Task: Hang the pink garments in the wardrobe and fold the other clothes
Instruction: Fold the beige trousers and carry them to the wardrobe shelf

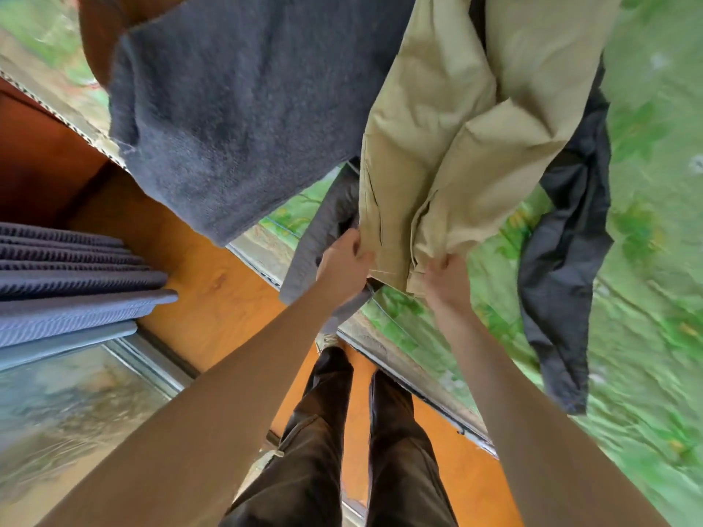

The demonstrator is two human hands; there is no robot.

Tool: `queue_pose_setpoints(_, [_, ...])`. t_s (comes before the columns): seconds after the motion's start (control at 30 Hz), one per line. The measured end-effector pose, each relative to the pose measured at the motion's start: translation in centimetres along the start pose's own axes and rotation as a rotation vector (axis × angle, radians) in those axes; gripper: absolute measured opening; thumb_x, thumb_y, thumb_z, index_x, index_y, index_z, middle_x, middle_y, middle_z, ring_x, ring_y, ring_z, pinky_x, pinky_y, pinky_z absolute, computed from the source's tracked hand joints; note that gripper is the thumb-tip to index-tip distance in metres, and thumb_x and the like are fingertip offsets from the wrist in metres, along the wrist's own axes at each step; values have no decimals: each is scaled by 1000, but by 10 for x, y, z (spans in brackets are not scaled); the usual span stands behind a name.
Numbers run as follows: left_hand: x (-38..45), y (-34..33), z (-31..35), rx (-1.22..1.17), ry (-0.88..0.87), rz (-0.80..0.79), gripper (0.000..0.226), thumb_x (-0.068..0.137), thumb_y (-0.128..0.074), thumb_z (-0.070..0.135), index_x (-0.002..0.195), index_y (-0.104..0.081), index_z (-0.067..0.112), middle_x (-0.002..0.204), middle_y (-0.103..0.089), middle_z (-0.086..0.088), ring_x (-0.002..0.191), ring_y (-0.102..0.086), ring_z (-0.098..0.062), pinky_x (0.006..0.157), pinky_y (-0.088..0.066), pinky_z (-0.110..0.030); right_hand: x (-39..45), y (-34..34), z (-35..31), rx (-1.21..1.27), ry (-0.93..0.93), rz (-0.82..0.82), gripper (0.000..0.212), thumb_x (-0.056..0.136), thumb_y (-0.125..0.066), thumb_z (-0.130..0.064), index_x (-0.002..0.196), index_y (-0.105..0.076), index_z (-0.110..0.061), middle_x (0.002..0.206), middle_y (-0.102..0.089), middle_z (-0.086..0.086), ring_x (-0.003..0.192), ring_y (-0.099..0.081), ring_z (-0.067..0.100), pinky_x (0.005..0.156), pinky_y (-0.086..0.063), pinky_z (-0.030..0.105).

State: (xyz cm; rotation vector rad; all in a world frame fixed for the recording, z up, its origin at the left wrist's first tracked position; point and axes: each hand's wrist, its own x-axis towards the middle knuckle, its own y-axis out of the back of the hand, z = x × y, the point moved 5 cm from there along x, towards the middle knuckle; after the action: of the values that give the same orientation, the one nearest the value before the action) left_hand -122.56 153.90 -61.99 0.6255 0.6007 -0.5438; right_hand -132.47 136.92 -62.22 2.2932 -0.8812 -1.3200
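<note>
Below, green bedspread (646, 260), orange floor (213, 290); each grip pinching beige trousers (437, 146).

Beige trousers (449, 138): woven cloth, matt, smooth, sharply creased. Landmark for the entries below.
Grey towel (228, 108), left of the trousers: thick terry cloth, fuzzy, rough nap, matt.
Dark garment (563, 260), right of the trousers: thin cloth, crinkled, faintly sheened.
Grey cloth (323, 237), under the trousers' left edge: soft fabric, matt.
Green bedcover (646, 298), beneath and right of the trousers: printed cloth, wrinkled, matt.
Floor (213, 294), below-left of the trousers: orange-brown wood, smooth, semi-gloss.
Folded stack (68, 275), far left of the trousers: ribbed blue-grey cloth.
</note>
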Motion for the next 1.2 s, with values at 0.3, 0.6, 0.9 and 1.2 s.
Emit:
queue_pose_setpoints(0.3, [-62,96,101,-84,-113,171,12,99,-58,12,89,-51,13,74,-50,0,63,-46,-17,55,-42,-27,-62,182,-43,-10,151,149,36,94,-71,-37,86,-51,-8,76,-56,9,72,-55,30,62,-38,39])
queue_pose_setpoints(0.6, [-97,139,280,-127,-396,25,13,110,-37,8,122,-31,9,108,-63,-30,54,-72,-24,52,-61,-32,-105,356,-108,42,156,394,31,90,-68,-33,108,-62,-10,85,-63,18,76,-60,38,65,-45,37])
queue_pose_setpoints(0.9, [-153,143,476,-304,-614,-126,26,110,-40,3,107,-64,12,118,-72,-25,84,-80,-21,79,-64,-31,-164,528,-185,549,411,256,22,107,-53,-11,112,-73,-19,104,-68,6,88,-59,18,74,-47,31])
queue_pose_setpoints(1.2, [-244,125,627,-106,-990,-153,12,104,-56,-2,114,-61,2,96,-78,-22,81,-79,-21,65,-61,-24,-233,659,-210,521,714,163,52,82,-68,10,126,-67,-18,111,-71,4,104,-68,13,88,-54,24])
